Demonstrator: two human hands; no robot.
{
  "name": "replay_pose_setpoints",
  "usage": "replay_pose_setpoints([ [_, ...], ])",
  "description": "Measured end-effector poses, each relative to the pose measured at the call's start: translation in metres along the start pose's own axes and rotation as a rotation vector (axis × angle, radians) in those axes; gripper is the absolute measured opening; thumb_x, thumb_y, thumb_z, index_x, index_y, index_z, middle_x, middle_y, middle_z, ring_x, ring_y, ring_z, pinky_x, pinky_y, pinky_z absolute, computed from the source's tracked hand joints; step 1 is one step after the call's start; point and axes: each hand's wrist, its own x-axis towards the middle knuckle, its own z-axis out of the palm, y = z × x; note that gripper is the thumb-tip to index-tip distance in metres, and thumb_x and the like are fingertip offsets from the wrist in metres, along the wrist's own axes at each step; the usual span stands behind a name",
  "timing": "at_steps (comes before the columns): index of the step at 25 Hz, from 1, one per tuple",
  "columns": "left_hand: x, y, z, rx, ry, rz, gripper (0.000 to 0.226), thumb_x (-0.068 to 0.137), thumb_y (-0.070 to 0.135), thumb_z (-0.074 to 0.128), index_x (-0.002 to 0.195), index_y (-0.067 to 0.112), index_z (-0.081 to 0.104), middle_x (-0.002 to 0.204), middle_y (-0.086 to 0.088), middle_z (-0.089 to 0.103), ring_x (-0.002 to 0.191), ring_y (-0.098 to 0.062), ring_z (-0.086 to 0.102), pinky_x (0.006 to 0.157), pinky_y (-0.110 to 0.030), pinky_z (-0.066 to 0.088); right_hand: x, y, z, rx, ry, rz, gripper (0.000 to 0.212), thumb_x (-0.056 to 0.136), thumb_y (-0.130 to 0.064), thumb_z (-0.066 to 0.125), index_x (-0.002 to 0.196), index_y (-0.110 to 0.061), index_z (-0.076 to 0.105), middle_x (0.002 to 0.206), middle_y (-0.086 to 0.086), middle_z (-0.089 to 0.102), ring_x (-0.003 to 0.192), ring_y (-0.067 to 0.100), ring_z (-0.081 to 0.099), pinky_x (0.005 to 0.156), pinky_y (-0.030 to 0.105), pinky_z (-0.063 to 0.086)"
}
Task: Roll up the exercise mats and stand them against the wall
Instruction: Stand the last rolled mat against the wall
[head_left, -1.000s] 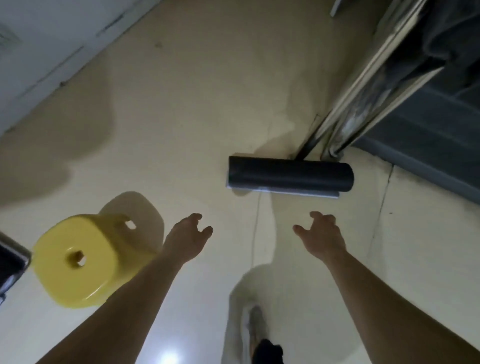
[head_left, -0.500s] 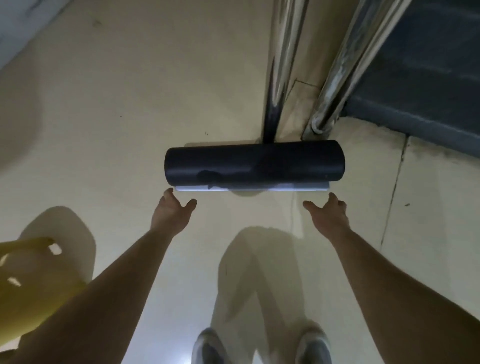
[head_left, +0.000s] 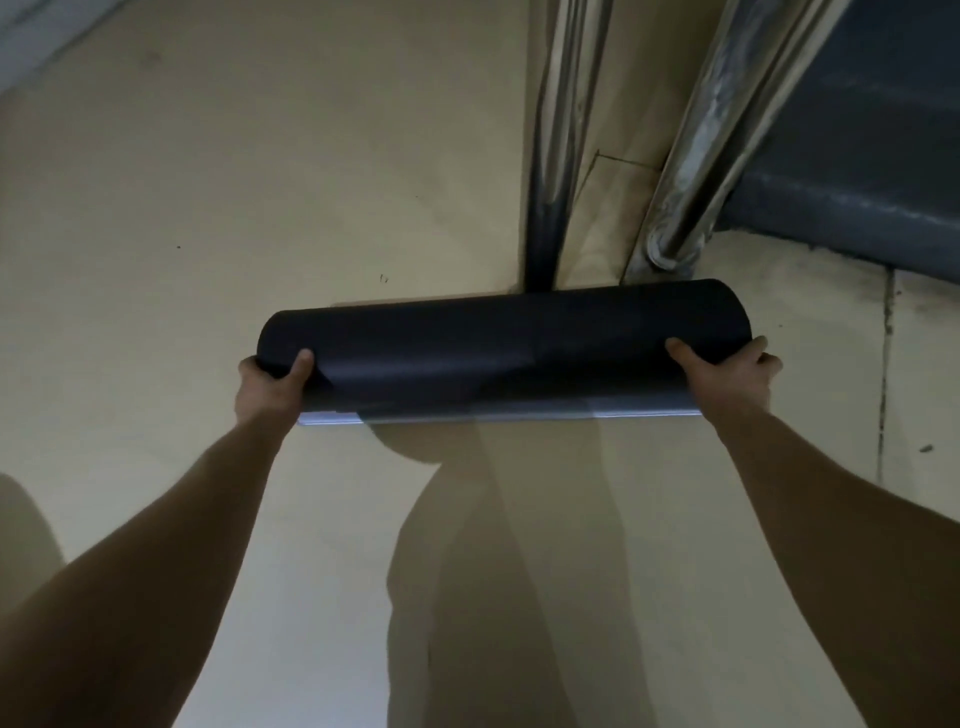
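A rolled-up black exercise mat (head_left: 498, 348) lies crosswise on the cream floor, its pale loose edge showing along the near side. My left hand (head_left: 267, 387) grips the mat's left end, thumb on top and fingers under the roll. My right hand (head_left: 727, 376) grips the right end the same way, thumb pressed onto the dark surface. Both arms reach straight forward. The fingers beneath the roll are hidden.
Two shiny metal poles (head_left: 553, 156) (head_left: 711, 140) rise from the floor just behind the mat. A dark grey step or platform (head_left: 857, 171) fills the upper right. A pale wall base (head_left: 31, 36) runs along the top left corner.
Both hands went from hovering open just short of the mat to gripping its two ends. The view moved closer, and the yellow stool dropped out of frame.
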Motion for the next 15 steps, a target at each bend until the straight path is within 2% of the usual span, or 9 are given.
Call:
replay_pose_setpoints([
  [2, -0.001, -0.011, 0.0, -0.063, 0.003, 0.031, 0.075, 0.085, 0.057, 0.071, 0.136, 0.007, 0.048, 0.128, -0.017, 0.063, 0.118, -0.04, 0.059, 0.091, -0.043, 0.048, 0.0, 0.003, 0.0, 0.062, 0.002, 0.011, 0.115, 0.078, -0.06, 0.082, 0.158, -0.005, 0.019, 0.152, 0.024, 0.033, 0.136, 0.047, 0.043, 0.111, 0.051, 0.04],
  [4, -0.001, -0.009, -0.003, -0.089, -0.011, 0.062, 0.086, 0.074, 0.066, 0.075, 0.135, 0.011, 0.05, 0.127, -0.012, 0.064, 0.117, -0.036, 0.061, 0.097, -0.047, 0.051, -0.004, -0.001, 0.0, 0.061, -0.006, -0.017, 0.126, 0.076, -0.059, 0.084, 0.164, -0.014, 0.005, 0.157, 0.023, 0.029, 0.139, 0.046, 0.041, 0.114, 0.052, 0.039],
  [7, -0.003, 0.007, 0.0, -0.092, 0.038, 0.103, 0.097, 0.068, 0.065, 0.082, 0.14, 0.013, 0.042, 0.138, -0.011, 0.054, 0.124, -0.035, 0.055, 0.105, -0.053, 0.047, -0.017, -0.012, 0.005, -0.058, 0.009, -0.09, 0.135, 0.07, -0.072, 0.08, 0.165, -0.031, -0.007, 0.151, 0.023, 0.028, 0.133, 0.051, 0.043, 0.113, 0.056, 0.042],
  [9, -0.005, 0.016, 0.007, 0.027, 0.086, 0.117, 0.113, 0.066, 0.064, 0.084, 0.148, 0.009, 0.03, 0.146, -0.018, 0.042, 0.133, -0.042, 0.045, 0.111, -0.055, 0.041, -0.021, -0.014, 0.009, -0.175, 0.01, -0.14, 0.138, 0.066, -0.076, 0.08, 0.164, -0.036, -0.008, 0.146, 0.026, 0.029, 0.129, 0.053, 0.041, 0.11, 0.058, 0.041],
  [12, -0.001, 0.013, 0.014, 0.274, 0.055, 0.11, 0.138, 0.062, 0.062, 0.088, 0.156, 0.003, 0.005, 0.154, -0.026, 0.027, 0.141, -0.048, 0.031, 0.117, -0.057, 0.032, -0.017, -0.009, 0.012, -0.312, -0.038, -0.182, 0.147, 0.062, -0.068, 0.089, 0.163, -0.034, -0.013, 0.147, 0.029, 0.024, 0.129, 0.052, 0.035, 0.108, 0.06, 0.039],
  [14, 0.0, 0.019, 0.013, 0.416, 0.082, 0.201, 0.136, 0.066, 0.06, 0.086, 0.158, 0.006, 0.002, 0.16, -0.026, 0.017, 0.147, -0.047, 0.019, 0.121, -0.056, 0.022, -0.015, -0.009, 0.014, -0.331, -0.032, -0.178, 0.15, 0.061, -0.065, 0.091, 0.163, -0.032, -0.015, 0.151, 0.029, 0.02, 0.133, 0.052, 0.033, 0.109, 0.061, 0.037],
  [15, -0.002, 0.028, 0.014, 0.523, 0.083, 0.353, 0.126, 0.071, 0.058, 0.083, 0.159, 0.01, 0.006, 0.163, -0.024, 0.014, 0.15, -0.043, 0.015, 0.122, -0.057, 0.017, -0.016, -0.011, 0.016, -0.313, -0.013, -0.161, 0.151, 0.061, -0.065, 0.091, 0.162, -0.031, -0.015, 0.154, 0.028, 0.018, 0.135, 0.053, 0.033, 0.109, 0.062, 0.038],
])
